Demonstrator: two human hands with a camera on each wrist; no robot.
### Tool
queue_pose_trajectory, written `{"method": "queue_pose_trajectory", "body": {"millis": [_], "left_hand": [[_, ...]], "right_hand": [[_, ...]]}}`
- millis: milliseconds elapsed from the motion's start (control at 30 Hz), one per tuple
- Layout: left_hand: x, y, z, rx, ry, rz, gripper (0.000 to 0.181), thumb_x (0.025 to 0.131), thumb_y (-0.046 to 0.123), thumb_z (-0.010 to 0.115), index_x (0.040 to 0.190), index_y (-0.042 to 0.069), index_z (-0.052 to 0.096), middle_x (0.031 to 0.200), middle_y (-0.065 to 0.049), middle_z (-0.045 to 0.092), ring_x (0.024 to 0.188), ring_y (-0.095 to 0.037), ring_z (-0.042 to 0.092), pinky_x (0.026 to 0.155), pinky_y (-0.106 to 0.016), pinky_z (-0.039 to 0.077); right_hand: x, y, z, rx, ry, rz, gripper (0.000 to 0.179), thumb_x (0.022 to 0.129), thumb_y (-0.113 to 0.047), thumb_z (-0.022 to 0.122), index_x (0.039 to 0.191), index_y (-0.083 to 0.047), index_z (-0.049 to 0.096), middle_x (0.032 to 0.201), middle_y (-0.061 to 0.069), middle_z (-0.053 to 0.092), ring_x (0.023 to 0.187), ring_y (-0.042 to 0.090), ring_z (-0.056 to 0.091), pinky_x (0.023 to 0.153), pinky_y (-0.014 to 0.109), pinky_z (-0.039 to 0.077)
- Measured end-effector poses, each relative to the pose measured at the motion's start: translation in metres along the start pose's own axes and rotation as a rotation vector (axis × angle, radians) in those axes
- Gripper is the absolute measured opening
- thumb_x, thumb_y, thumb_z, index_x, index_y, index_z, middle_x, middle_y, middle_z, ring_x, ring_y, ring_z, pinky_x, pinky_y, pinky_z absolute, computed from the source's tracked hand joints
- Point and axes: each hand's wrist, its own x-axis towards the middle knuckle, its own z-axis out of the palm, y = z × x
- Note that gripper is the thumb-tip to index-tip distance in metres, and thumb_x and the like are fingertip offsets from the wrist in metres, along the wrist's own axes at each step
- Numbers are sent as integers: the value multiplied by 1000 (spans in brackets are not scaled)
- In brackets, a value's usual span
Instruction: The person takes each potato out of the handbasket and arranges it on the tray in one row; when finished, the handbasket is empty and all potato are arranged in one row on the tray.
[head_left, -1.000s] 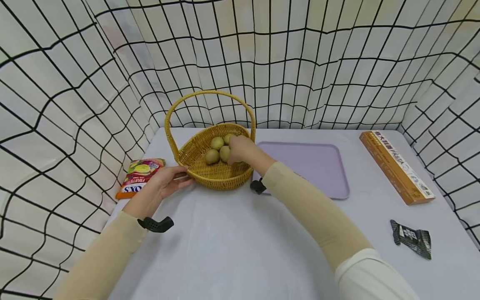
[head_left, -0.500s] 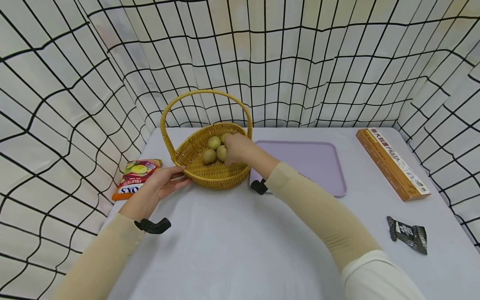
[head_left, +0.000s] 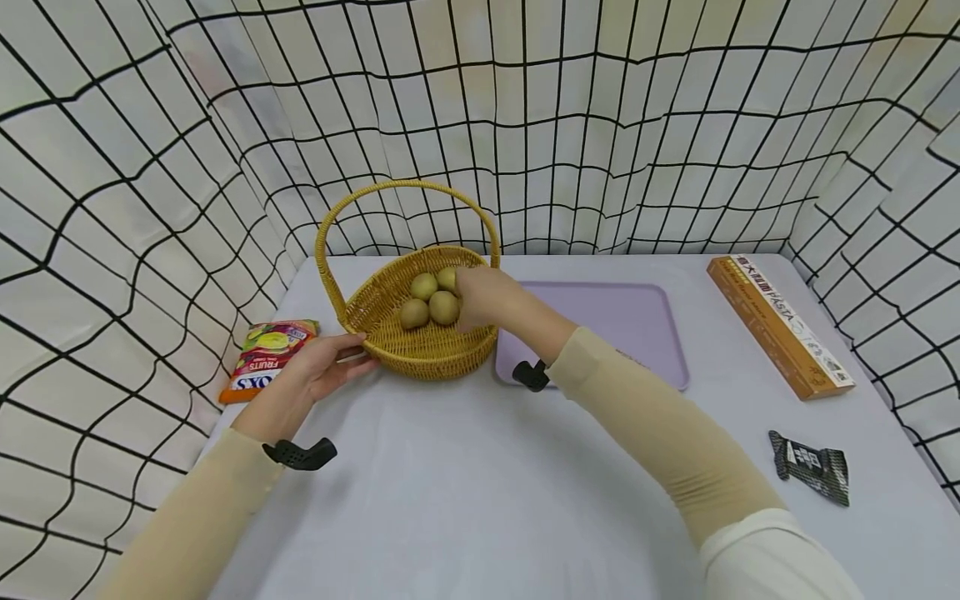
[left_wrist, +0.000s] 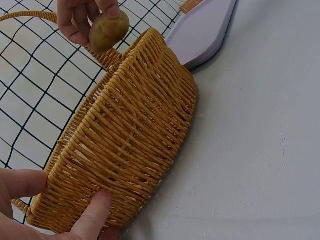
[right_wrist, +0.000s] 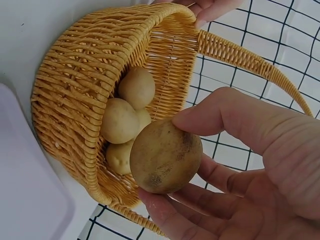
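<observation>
The right grip (head_left: 483,297) has one potato (right_wrist: 166,156), its thumb bearing on one side and the fingers curled beneath and around the other, parted just as far as the potato's own width. That potato is held over the right part of the basket (head_left: 431,364), and four more potatoes (head_left: 443,307) lie grouped inside, close to it. Whether the held one is touching any of them, I cannot tell.

The left grip (head_left: 330,367) holds the near left rim, with the thumb at the edge and the fingers spread on the outer wall below.

To handle this well, the pinch should sit across the potato's widest part, since a smooth, round skin would probably roll out of a pinch nearer one end. Light, even pressure ought to be enough. The wrist needs room on the right, where the handle (head_left: 405,182) comes down to the rim; a knuckle catching there could tip the basket. The left grip should brace without pulling, as the wicker looks light and could slide on the surface (head_left: 480,492). The tray (head_left: 600,317) stands just beside the basket on the right, so a sideways shove could make the two knock together.
</observation>
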Motion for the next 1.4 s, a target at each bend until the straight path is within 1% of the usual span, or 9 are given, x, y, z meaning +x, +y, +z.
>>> {"method": "queue_pose_trajectory", "body": {"millis": [133,267,400,600,767,867,967,1200,1400], "left_hand": [[1,-1,0,-1,5,-6,9,107,9,56,114,11,62,141,-11,47,105,-17,67,117,-39,41],[1,-1,1,-8,8,-12,20,106,10,56,126,10,54,144,-11,46,107,-18,65,117,-38,41],[-1,0,1,-7,11,-13,23,106,10,57,129,11,52,145,-11,45,109,-18,64,116,-38,42],[-1,1,1,-15,22,-25,28,106,12,58,134,12,50,149,-9,42,120,-20,57,117,-38,41],[1,1,2,-8,18,-22,24,106,12,58,129,12,53,150,-10,40,120,-19,57,116,-37,43],[1,0,2,-12,10,-23,26,106,12,58,132,12,51,149,-9,40,123,-20,55,117,-37,41],[1,1,2,-14,10,-25,30,107,12,57,135,12,49,150,-9,41,122,-19,56,118,-37,40],[2,1,0,-17,23,-27,41,107,13,56,146,12,42,158,-10,34,122,-19,55,118,-37,40],[3,0,0,-18,15,-22,47,107,14,57,150,12,38,160,-10,32,126,-20,53,120,-38,37]], "right_hand": [[-4,5,-2,-1,-10,8,53,84,-14,80,131,-7,56,120,8,66,103,24,61,86,35,58],[-6,12,-3,-14,-14,5,53,83,-18,82,128,-7,57,118,8,67,102,24,63,85,36,59],[-9,19,-5,-17,-15,1,52,83,-22,84,126,-6,58,115,8,67,102,25,64,85,38,59],[-14,30,-6,35,-15,14,51,82,-16,82,126,-5,58,113,8,67,98,23,63,83,36,60],[-17,39,-4,53,-22,33,51,81,-14,81,126,-5,57,109,7,67,96,23,63,81,36,60],[-18,44,-4,49,-24,42,51,80,-11,79,125,-5,57,109,8,67,96,24,64,80,36,59],[-19,48,-3,42,-28,55,50,82,-15,80,125,-4,57,110,9,67,96,24,63,82,37,59],[-15,64,3,32,-35,96,42,83,-13,74,121,-5,57,103,7,64,90,22,57,77,35,54],[-10,84,11,94,-24,102,41,83,-10,69,121,-3,54,95,6,61,84,20,53,71,31,48]]}}
